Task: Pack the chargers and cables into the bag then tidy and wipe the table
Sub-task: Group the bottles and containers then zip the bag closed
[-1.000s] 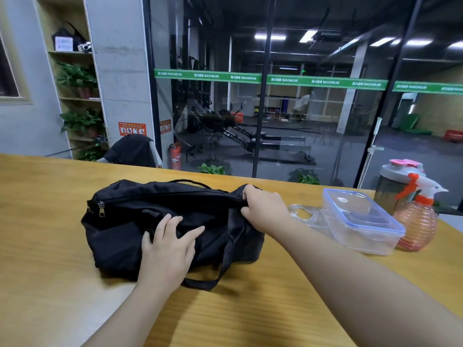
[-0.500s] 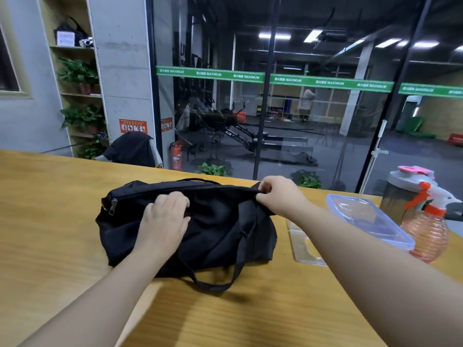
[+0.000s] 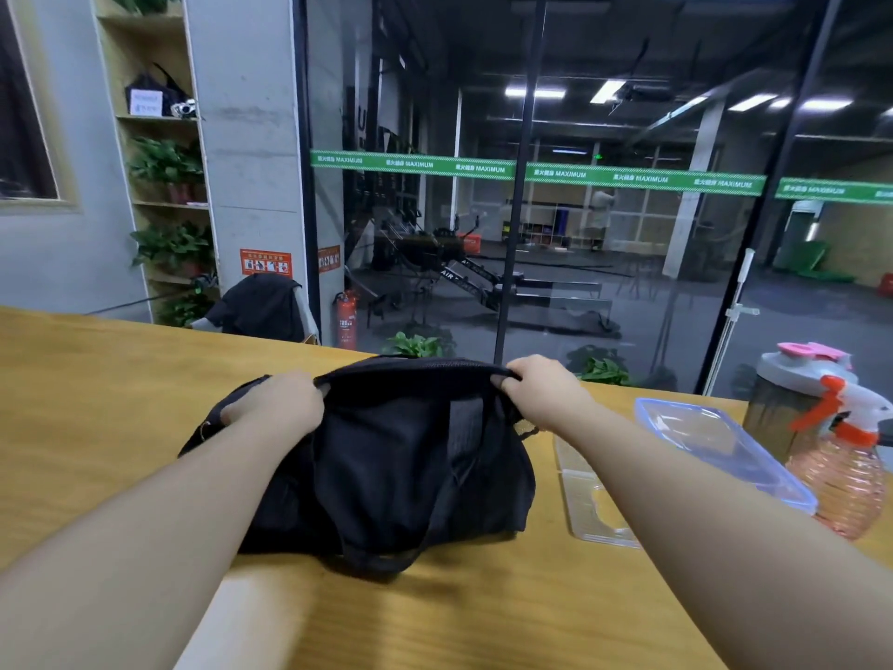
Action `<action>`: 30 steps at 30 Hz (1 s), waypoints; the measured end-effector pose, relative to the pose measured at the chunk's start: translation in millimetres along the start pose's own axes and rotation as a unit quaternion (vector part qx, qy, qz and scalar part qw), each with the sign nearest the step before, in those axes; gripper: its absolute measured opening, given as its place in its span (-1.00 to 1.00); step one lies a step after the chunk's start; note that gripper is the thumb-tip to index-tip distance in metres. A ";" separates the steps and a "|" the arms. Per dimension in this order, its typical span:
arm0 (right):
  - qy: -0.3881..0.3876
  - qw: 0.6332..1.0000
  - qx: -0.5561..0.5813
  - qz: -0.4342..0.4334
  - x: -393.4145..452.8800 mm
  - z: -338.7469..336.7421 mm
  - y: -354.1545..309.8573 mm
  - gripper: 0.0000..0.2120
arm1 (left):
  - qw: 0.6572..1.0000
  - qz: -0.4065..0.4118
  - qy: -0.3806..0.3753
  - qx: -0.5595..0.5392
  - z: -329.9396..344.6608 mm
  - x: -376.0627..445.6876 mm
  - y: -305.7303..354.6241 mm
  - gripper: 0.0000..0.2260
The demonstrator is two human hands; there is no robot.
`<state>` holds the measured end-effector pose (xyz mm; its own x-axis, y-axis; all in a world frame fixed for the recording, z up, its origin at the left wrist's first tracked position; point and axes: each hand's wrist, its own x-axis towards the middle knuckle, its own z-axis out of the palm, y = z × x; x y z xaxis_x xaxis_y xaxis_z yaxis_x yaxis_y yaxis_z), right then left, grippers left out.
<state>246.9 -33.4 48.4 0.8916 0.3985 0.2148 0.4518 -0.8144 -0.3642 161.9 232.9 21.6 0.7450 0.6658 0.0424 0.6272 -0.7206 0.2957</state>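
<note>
Both forearms are showing bare to the frame's edge, no sleeves; the left hand [image 3: 280,401] and right hand [image 3: 543,391] are wearing nothing.

Matt black cloth on the bag [image 3: 386,456], woven and soft, bunching at the top. Under it the table [image 3: 96,379] shows smooth wood grain with a low sheen. At three o'clock, a clear glossy plastic box [image 3: 715,442] and a ribbed pink plastic spray bottle [image 3: 841,481].

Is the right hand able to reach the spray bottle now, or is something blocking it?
Probably yes, once the right hand lets go of the bag; only the low clear container lies between it and the spray bottle.
</note>
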 end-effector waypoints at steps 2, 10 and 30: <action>0.010 1.000 -0.002 -0.013 7.6 -11.6 -2.1 -0.76 | 0.999 0.031 0.012 -0.023 -12.5 1.5 8.4 -0.66; 0.050 0.998 -0.017 -0.029 25.9 -27.3 3.7 -0.73 | 0.977 0.044 0.100 -0.181 -14.5 19.7 27.1 -0.76; 0.030 0.987 0.055 0.150 37.6 8.2 46.5 -0.68 | 0.949 0.169 0.096 -0.247 21.4 26.9 59.6 -0.58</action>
<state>301.6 -52.8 32.1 0.9839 0.1173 0.1349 0.1708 -0.8399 -0.5152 224.1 203.7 19.9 0.7991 0.4704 0.3742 0.1408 -0.7517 0.6443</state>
